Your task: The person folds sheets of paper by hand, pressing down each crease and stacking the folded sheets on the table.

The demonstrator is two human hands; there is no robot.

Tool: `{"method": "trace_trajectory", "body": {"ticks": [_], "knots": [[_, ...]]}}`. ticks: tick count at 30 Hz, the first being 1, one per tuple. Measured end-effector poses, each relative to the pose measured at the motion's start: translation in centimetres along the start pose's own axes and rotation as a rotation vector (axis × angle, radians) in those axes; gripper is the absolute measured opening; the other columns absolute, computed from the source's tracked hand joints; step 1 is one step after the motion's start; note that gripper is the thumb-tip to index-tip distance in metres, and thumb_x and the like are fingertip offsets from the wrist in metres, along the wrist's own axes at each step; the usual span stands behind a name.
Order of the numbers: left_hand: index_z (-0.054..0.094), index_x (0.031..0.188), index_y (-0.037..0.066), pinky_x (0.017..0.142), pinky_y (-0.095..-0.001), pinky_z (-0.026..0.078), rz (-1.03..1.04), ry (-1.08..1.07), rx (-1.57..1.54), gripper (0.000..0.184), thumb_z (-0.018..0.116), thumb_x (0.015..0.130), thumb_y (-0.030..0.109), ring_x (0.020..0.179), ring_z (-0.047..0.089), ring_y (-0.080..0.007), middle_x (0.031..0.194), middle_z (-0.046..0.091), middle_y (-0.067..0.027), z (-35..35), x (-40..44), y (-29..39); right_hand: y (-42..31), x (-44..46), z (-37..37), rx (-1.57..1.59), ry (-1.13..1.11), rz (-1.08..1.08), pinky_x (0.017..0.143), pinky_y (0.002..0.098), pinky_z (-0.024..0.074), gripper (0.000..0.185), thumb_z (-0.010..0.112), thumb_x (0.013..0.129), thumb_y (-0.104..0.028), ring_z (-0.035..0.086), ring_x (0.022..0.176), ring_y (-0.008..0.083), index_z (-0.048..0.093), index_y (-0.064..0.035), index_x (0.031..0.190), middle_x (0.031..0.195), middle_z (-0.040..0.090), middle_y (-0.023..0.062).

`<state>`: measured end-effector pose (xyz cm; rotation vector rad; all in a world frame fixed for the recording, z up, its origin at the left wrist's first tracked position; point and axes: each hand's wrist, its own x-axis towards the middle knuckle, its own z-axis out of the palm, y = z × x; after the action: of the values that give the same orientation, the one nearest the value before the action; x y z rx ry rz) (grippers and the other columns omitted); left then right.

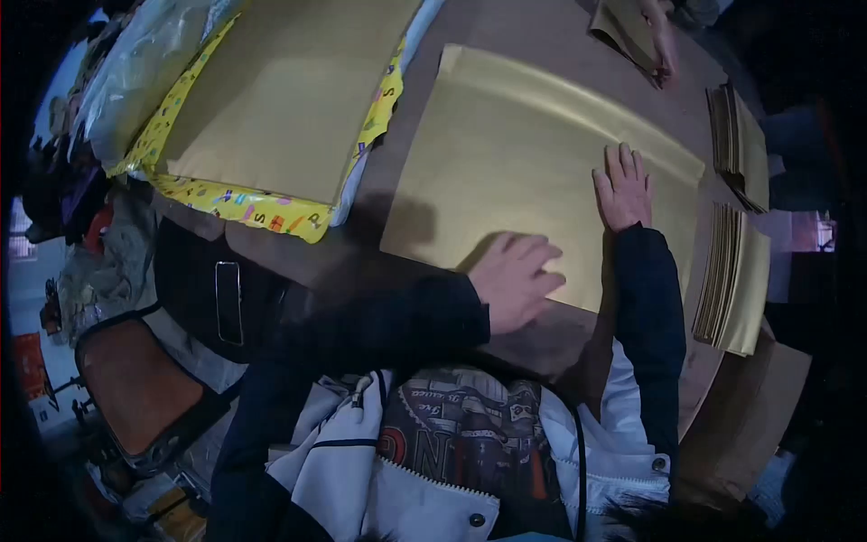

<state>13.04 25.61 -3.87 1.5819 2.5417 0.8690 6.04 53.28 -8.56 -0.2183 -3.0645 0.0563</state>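
Observation:
A large gold paper sheet (506, 163) lies on the brown table, with a raised crease or fold along its far side. My right hand (623, 190) rests on the right part of this sheet, palm down, fingers stretched out and slightly spread. Near the sheet's front edge is my left hand (515, 280), its fingers loosely bent and apart, holding nothing. Whether its fingertips touch the paper I cannot tell. To the left lies a stack of gold sheets (280, 108) on yellow printed wrapping (244, 206).
Folded gold paper bundles (730, 280) and another pile (742, 149) line the table's right side. Across the table, another person's hand (664, 54) is at a folded gold piece (625, 34). A brown-backed chair (140, 384) stands at left; a cardboard box (750, 415) sits lower right.

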Motion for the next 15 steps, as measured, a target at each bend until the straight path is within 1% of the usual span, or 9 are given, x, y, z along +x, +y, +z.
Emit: {"method": "trace_trajectory", "body": {"ticks": [1, 3, 4, 7, 9, 10, 11, 13, 15], "knots": [[0.057, 0.116, 0.016, 0.099, -0.0485, 0.034, -0.020, 0.004, 0.008, 0.042, 0.066, 0.078, 0.031, 0.124, 0.041, -0.0290, 0.128, 0.048, -0.0102, 0.8, -1.2, 0.6, 0.1, 0.0, 0.2, 0.007, -0.003, -0.002, 0.113, 0.0552, 0.0114, 0.059, 0.034, 0.094, -0.048, 0.015, 0.142, 0.0292, 0.033, -0.0173, 0.144, 0.153, 0.021, 0.0103], [0.058, 0.110, 0.016, 0.097, -0.0440, 0.035, 0.027, 0.048, -0.006, 0.040, 0.068, 0.074, 0.030, 0.119, 0.044, -0.0258, 0.122, 0.050, -0.0075, 2.0, -2.7, 1.2, 0.1, 0.1, 0.0, 0.017, -0.022, -0.009, 0.113, 0.0552, 0.0107, 0.059, 0.035, 0.094, -0.049, 0.014, 0.143, 0.0294, 0.034, -0.0172, 0.144, 0.153, 0.021, 0.0106], [0.058, 0.110, 0.016, 0.097, -0.0440, 0.035, 0.016, 0.059, -0.005, 0.040, 0.068, 0.074, 0.030, 0.119, 0.044, -0.0258, 0.122, 0.050, -0.0075, 2.6, -3.1, 1.1, 0.3, 0.2, 0.0, 0.024, -0.033, -0.010, 0.113, 0.0550, 0.0108, 0.059, 0.035, 0.094, -0.049, 0.013, 0.143, 0.0299, 0.034, -0.0172, 0.144, 0.153, 0.020, 0.0108], [0.058, 0.108, 0.017, 0.091, -0.0413, 0.036, -0.073, 0.089, 0.020, 0.039, 0.070, 0.073, 0.030, 0.114, 0.045, -0.0251, 0.122, 0.051, -0.0068, 1.9, -2.8, 0.6, -0.3, 0.3, -0.8, 0.054, -0.059, 0.009, 0.113, 0.0545, 0.0117, 0.059, 0.036, 0.094, -0.051, 0.013, 0.142, 0.0317, 0.036, -0.0172, 0.143, 0.153, 0.020, 0.0112], [0.059, 0.108, 0.017, 0.091, -0.0414, 0.036, -0.079, 0.112, 0.040, 0.039, 0.070, 0.073, 0.030, 0.114, 0.045, -0.0247, 0.122, 0.051, -0.0065, 2.1, -2.8, 0.7, -0.8, -0.1, -1.4, -0.081, -0.048, -0.040, 0.112, 0.0549, 0.0130, 0.058, 0.039, 0.093, -0.050, 0.014, 0.142, 0.0329, 0.039, -0.0167, 0.141, 0.152, 0.021, 0.0119], [0.060, 0.108, 0.018, 0.091, -0.0415, 0.035, -0.078, 0.120, 0.057, 0.038, 0.070, 0.073, 0.029, 0.114, 0.046, -0.0244, 0.122, 0.051, -0.0062, 2.1, -2.7, 0.8, -1.1, -0.6, -1.6, -0.056, -0.036, -0.046, 0.110, 0.0565, 0.0158, 0.057, 0.042, 0.092, -0.049, 0.016, 0.141, 0.0332, 0.041, -0.0159, 0.139, 0.151, 0.023, 0.0126], [0.060, 0.108, 0.018, 0.091, -0.0415, 0.035, -0.077, 0.121, 0.053, 0.038, 0.070, 0.073, 0.029, 0.114, 0.046, -0.0244, 0.122, 0.051, -0.0062, 2.3, -2.7, 0.9, -1.3, -0.8, -1.7, -0.059, -0.037, -0.044, 0.110, 0.0565, 0.0158, 0.057, 0.042, 0.092, -0.049, 0.016, 0.141, 0.0332, 0.041, -0.0159, 0.139, 0.151, 0.023, 0.0126], [0.062, 0.102, 0.014, 0.091, -0.0457, 0.034, -0.058, 0.133, 0.037, 0.031, 0.067, 0.074, 0.027, 0.114, 0.044, -0.0272, 0.117, 0.052, -0.0078, 2.6, -2.6, 0.9, -1.8, -1.1, -1.6, -0.040, -0.013, -0.102, 0.109, 0.0583, 0.0179, 0.057, 0.042, 0.092, -0.049, 0.017, 0.141, 0.0334, 0.042, -0.0155, 0.138, 0.151, 0.024, 0.0130], [0.062, 0.105, 0.016, 0.092, -0.0447, 0.035, -0.066, 0.120, 0.051, 0.032, 0.067, 0.075, 0.027, 0.115, 0.045, -0.0265, 0.120, 0.051, -0.0079, 2.9, -2.3, 1.1, -2.5, -1.4, -1.9, -0.047, -0.019, -0.087, 0.109, 0.0591, 0.0186, 0.057, 0.043, 0.092, -0.049, 0.016, 0.141, 0.0337, 0.041, -0.0164, 0.139, 0.150, 0.024, 0.0130]]}}
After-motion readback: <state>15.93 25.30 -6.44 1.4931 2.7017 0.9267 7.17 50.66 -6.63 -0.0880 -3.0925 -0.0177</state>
